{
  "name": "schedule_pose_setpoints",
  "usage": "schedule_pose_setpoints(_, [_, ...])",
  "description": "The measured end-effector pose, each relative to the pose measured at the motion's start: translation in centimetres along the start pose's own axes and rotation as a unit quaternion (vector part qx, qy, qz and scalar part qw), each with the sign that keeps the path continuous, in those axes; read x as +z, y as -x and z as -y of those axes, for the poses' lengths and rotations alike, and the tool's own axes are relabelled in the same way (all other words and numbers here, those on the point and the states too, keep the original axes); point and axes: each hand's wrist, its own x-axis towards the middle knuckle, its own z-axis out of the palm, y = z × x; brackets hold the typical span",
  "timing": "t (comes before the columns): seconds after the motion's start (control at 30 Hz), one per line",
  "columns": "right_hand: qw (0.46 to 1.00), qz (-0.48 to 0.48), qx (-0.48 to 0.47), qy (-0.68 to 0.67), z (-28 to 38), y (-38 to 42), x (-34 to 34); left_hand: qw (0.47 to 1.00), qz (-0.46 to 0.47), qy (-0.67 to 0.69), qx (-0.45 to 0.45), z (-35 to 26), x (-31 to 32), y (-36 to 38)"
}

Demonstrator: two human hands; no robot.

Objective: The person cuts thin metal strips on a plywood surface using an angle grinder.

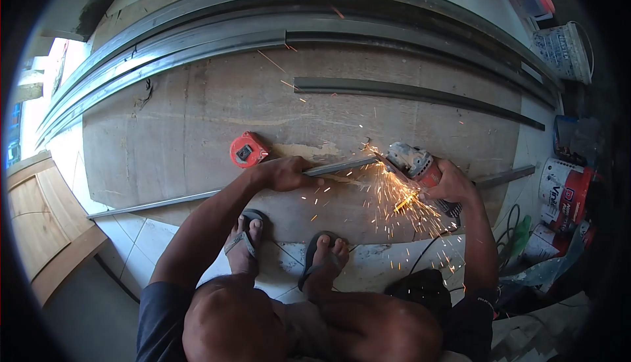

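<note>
On the plywood (197,119), a thin grey metal bar (338,166) (sparks flying).

Left hand (284,172) pins a metal bar (217,193) while right hand (452,183) grips a grinder (415,163) (sparks flying)

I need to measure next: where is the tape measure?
The round red tape measure lies on the plywood sheet, just beyond the left hand pinning the thin metal bar.

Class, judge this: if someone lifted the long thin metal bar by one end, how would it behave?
The metal bar is long and slim, so it would probably sag and whip slightly. Its flat profile suggests it won't roll. The cut end near the grinder is likely hot and sharp.
</note>
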Motion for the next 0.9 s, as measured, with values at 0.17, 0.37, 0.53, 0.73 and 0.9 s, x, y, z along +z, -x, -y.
schedule_pose_setpoints(0.17, [0.999,0.009,0.022,0.024,1.5,0.3,-0.1,1.000,0.006,-0.002,-0.013,-0.8,-0.4,0.4])
schedule_pose_setpoints(0.37, [0.999,0.017,0.036,0.014,-1.0,0.4,0.2,1.000,-0.004,-0.007,-0.001,-0.1,-0.1,0.0])
schedule_pose_setpoints(0.53, [0.999,0.006,-0.007,-0.046,-1.1,0.9,0.6,1.000,-0.015,0.007,0.014,-0.1,0.1,0.0])
schedule_pose_setpoints(0.73, [1.000,0.005,0.002,-0.029,-1.9,0.3,0.6,0.999,-0.028,-0.004,0.016,-0.3,0.3,0.1])
schedule_pose_setpoints(0.9, [1.000,-0.013,-0.007,-0.019,-0.3,1.2,1.1,0.995,-0.069,-0.072,-0.009,-1.0,1.3,0.8])
